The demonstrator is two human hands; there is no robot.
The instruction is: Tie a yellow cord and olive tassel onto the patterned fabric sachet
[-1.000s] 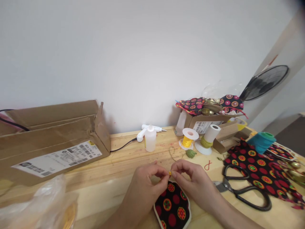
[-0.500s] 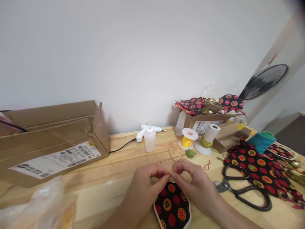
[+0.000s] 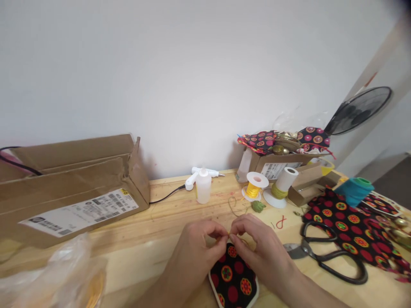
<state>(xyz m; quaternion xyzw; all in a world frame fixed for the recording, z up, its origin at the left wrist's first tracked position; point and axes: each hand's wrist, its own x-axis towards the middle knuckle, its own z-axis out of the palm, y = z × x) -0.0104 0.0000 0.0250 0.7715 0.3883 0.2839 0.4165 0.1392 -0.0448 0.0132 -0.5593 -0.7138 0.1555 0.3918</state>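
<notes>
My left hand (image 3: 201, 246) and my right hand (image 3: 257, 246) meet fingertip to fingertip, each pinching a small piece of yellow cord (image 3: 229, 233). Most of the cord is hidden by the fingers. Directly below them lies a black fabric piece (image 3: 233, 278) with red and orange flower prints and a white edge; its top end reaches up to the cord. To the right of my right hand are black-handled scissors (image 3: 306, 248), lying with the blades toward the wrist. A small loop of red cord (image 3: 281, 222) rests beyond that hand.
Behind my hands stand a squeeze bottle (image 3: 203, 187), a white soldering-iron-like tool (image 3: 189, 183), a yellow cord spool (image 3: 253, 191) and an olive cord spool (image 3: 280, 192). A cardboard box (image 3: 80, 184) is at left, plastic bags (image 3: 54, 273) before it. Printed fabric (image 3: 340, 218) covers the right side.
Both hands stay together over the fabric piece, still pinching. Less of the yellow cord shows between the fingertips now. The whole view has shifted slightly.
</notes>
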